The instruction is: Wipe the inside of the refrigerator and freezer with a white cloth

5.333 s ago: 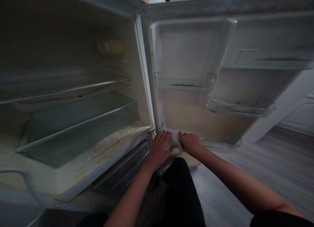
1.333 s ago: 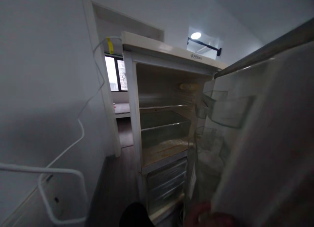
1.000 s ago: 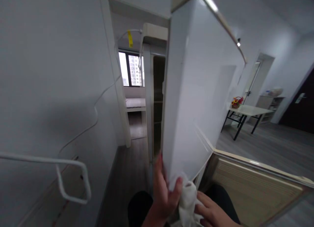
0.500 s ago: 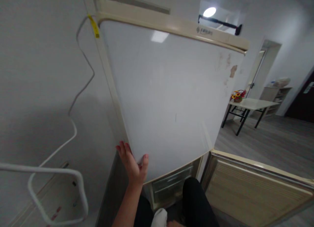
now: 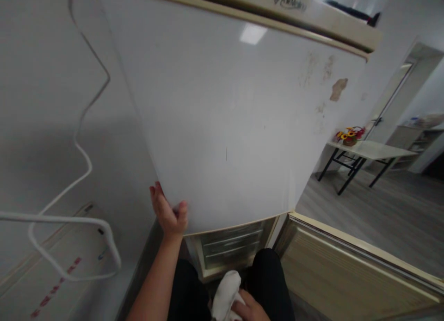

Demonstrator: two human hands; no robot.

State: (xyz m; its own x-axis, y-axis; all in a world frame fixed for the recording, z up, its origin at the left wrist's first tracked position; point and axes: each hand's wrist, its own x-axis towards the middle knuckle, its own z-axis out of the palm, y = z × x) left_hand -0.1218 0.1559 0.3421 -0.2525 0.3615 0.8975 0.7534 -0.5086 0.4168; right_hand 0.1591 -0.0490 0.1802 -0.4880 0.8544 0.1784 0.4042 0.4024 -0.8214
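A large white refrigerator door (image 5: 222, 108) fills the middle of the head view, with brown stains near its upper right. My left hand (image 5: 169, 214) is hooked around the door's lower left edge, fingers behind it and thumb on the front. A dark gap shows along the door's top, so it stands slightly ajar. Low between my knees, my right hand (image 5: 248, 307) is closed on a white cloth (image 5: 225, 293), its fingertips partly hidden. Below the white door, the open lower compartment (image 5: 232, 247) shows drawer fronts. Its lower door (image 5: 350, 270) is swung out to the right.
On the left a white cord (image 5: 90, 108) hangs by the wall, and a bent white rail (image 5: 69, 219) juts in above a white box (image 5: 52, 270) with red print. A table (image 5: 378, 150) with a flower basket (image 5: 349, 136) stands to the right.
The upper door has come away from the refrigerator body toward me, my left hand moving with its edge. My right hand and the cloth have risen further into view. The camera has shifted.
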